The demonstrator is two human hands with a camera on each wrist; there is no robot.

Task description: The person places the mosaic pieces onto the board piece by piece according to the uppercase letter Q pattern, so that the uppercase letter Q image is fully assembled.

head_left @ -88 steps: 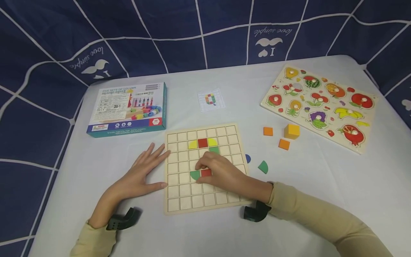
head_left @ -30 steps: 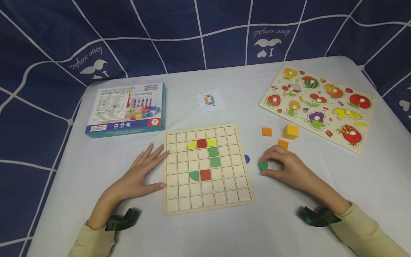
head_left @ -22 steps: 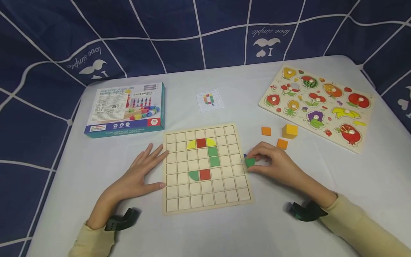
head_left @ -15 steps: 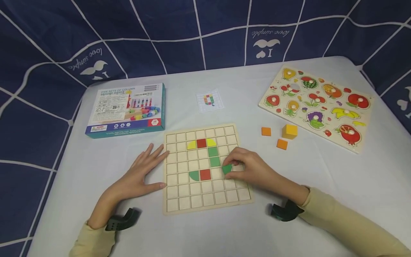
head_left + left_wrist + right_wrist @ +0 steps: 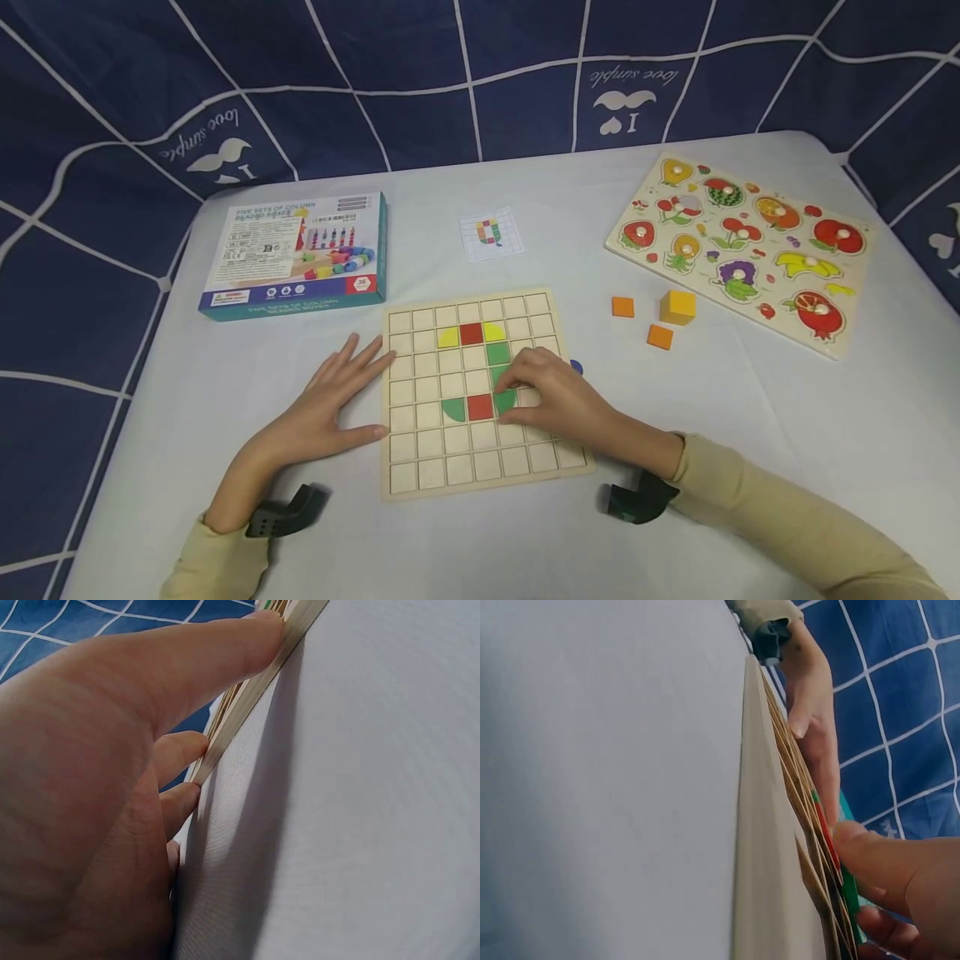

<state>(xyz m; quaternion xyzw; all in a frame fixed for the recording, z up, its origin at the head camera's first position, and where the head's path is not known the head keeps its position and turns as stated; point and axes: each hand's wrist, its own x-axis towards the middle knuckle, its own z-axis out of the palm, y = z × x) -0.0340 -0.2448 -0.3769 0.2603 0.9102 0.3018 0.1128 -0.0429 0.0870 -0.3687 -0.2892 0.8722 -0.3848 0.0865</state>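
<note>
One green quarter-circle (image 5: 507, 402) is lying in or just above the cell right of the lower red square (image 5: 480, 407) on the board (image 5: 432, 476); the right hand (image 5: 558, 396) is pinching it between thumb and fingertips. The left hand (image 5: 330, 408), fingers spread apart, is touching the board's left edge.

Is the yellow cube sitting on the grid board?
No, the yellow cube stands on the white tabletop, between the grid board and the fruit puzzle.
</note>
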